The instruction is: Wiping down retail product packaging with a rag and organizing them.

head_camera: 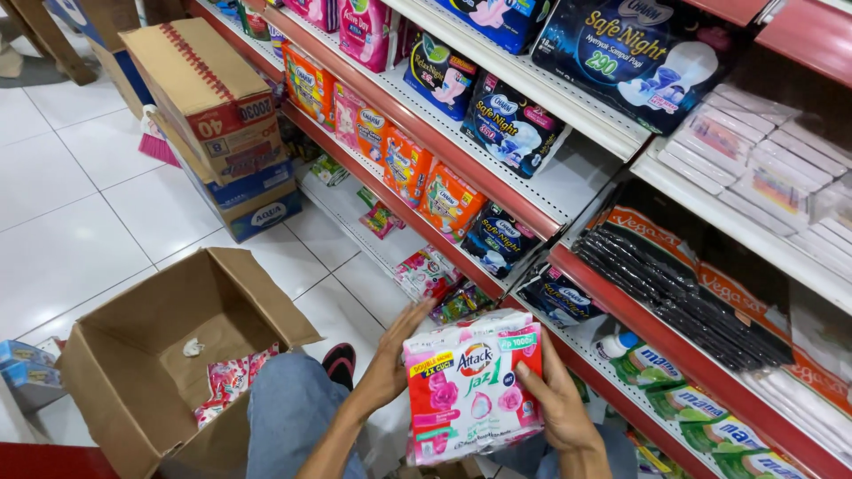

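Both my hands hold a stack of pink and white detergent sachet packs point(469, 386) in front of the low shelves. My left hand point(390, 359) grips its left edge, fingers spread along the side. My right hand point(555, 399) clasps the right edge with the thumb on the front. The pack sits upright, facing me, above my knee in blue jeans point(288, 417). An open cardboard box point(133, 355) stands on the floor at my left, with more pink packs point(232, 380) lying inside it.
Red-edged shelves point(497, 191) run along the right, filled with orange, pink and dark blue packets. Green bottles point(688, 408) stand on the lowest shelf. Taped cartons point(217, 115) are stacked on the white tile floor farther back, next to a pink broom point(155, 142).
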